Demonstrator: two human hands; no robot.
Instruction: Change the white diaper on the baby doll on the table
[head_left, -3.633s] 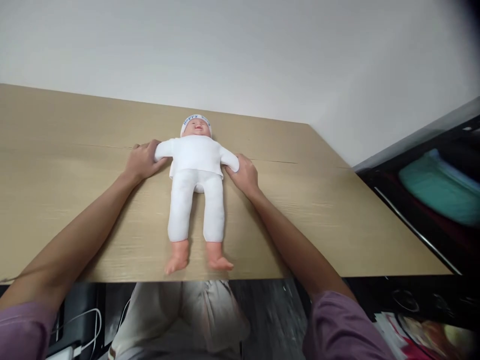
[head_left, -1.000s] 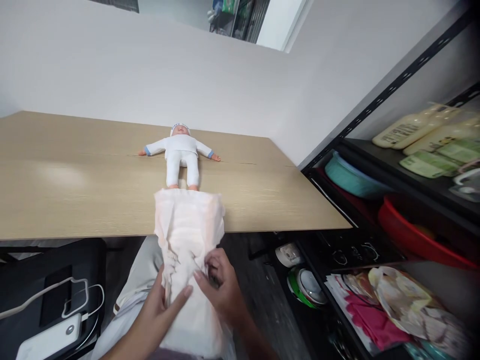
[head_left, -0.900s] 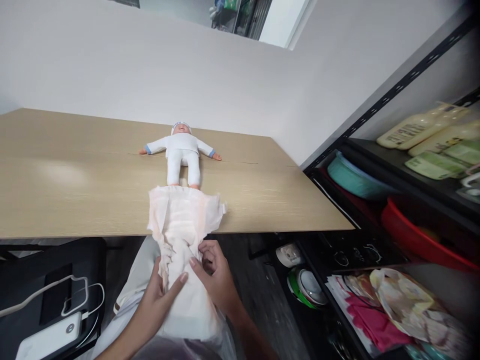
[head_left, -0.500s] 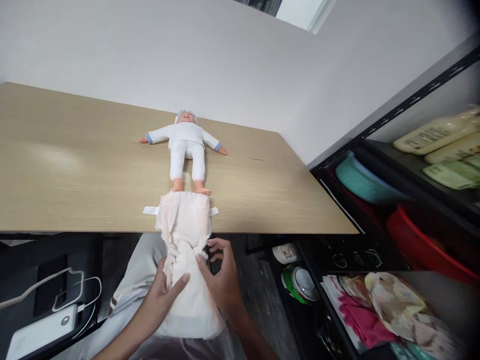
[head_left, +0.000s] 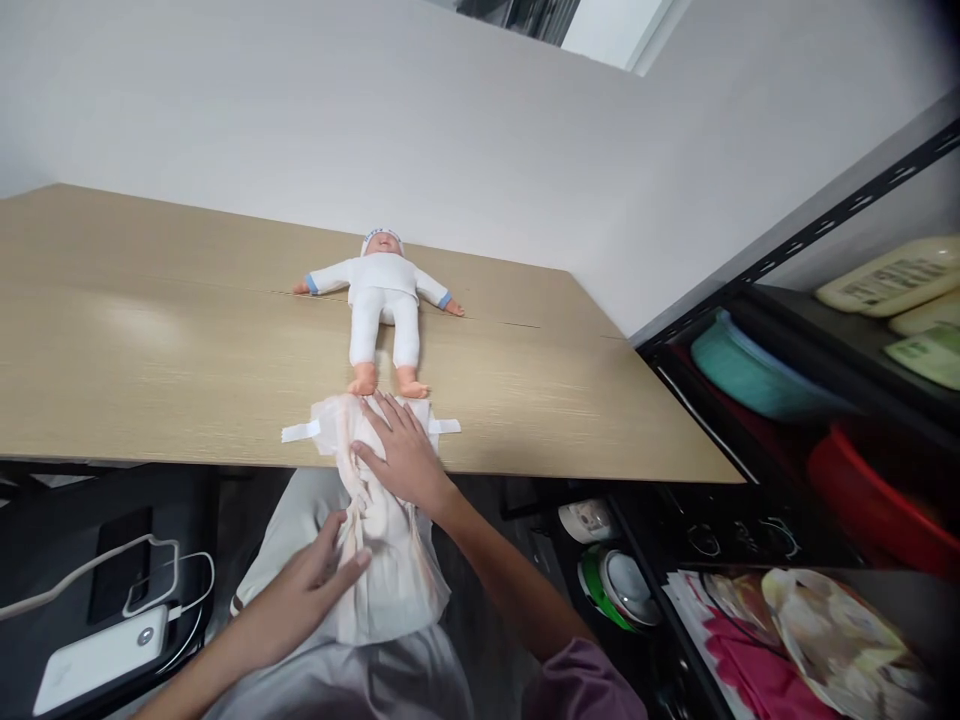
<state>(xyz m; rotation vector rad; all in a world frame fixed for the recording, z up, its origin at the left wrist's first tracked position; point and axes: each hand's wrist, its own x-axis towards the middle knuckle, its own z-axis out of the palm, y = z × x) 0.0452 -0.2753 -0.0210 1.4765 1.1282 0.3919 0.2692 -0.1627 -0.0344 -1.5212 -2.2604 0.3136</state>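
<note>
An unfolded diaper (head_left: 390, 605) lies across the table's front edge, its far end flat on the wood and its near end hanging over my lap. White tape tabs stick out on both sides. My right hand (head_left: 401, 455) is open, pressing with spread fingers on the far end. At the left edge of the hanging part, my left hand (head_left: 319, 575) holds the diaper, thumb on top and fingers partly hidden. Just beyond the diaper a baby doll (head_left: 384, 285) in white clothes and a cap lies on its back, feet towards me.
The wooden table (head_left: 187, 360) meets a white wall. On the right, a black shelf holds a teal basin (head_left: 757, 370), a red basin (head_left: 870, 490), bottles and bags. A white power bank (head_left: 101, 655) with cables lies on a black seat at the left.
My right hand has moved from the diaper's right edge forward onto its far end and flattened there. My left hand stays at the left edge. The view has shifted slightly.
</note>
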